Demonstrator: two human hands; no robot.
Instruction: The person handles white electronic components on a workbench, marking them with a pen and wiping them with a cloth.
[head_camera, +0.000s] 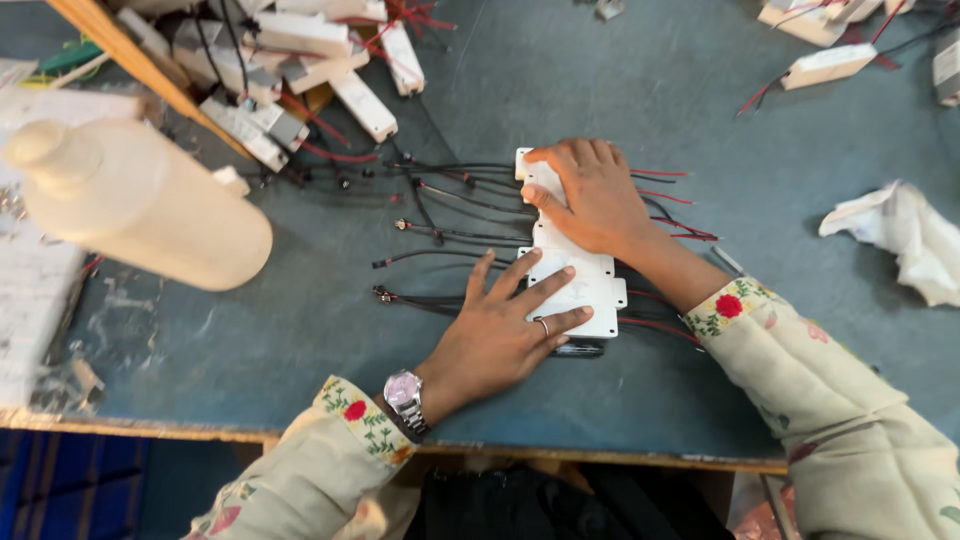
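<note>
White plastic modules (575, 275), laid in a row mid-table on grey-blue tabletop (700, 100), black and red leads (450, 235) fanning out both sides. Left hand (500, 335) flat on near end, fingers spread, gripping nothing. Right hand (590, 195) flat on far end, fingers together, likewise pressing only. Judged light, rigid, smooth-shelled; apt to slide apart if lifted loosely. Best taken by long edges of casings, squeezed end to end; leads limp, likely to snag. Squeeze bottle (140, 205) near left.

A large cream plastic bottle (140, 205) lies on its side at nine o'clock, its label side hidden. No labels, signs or screens can be made out elsewhere.
</note>
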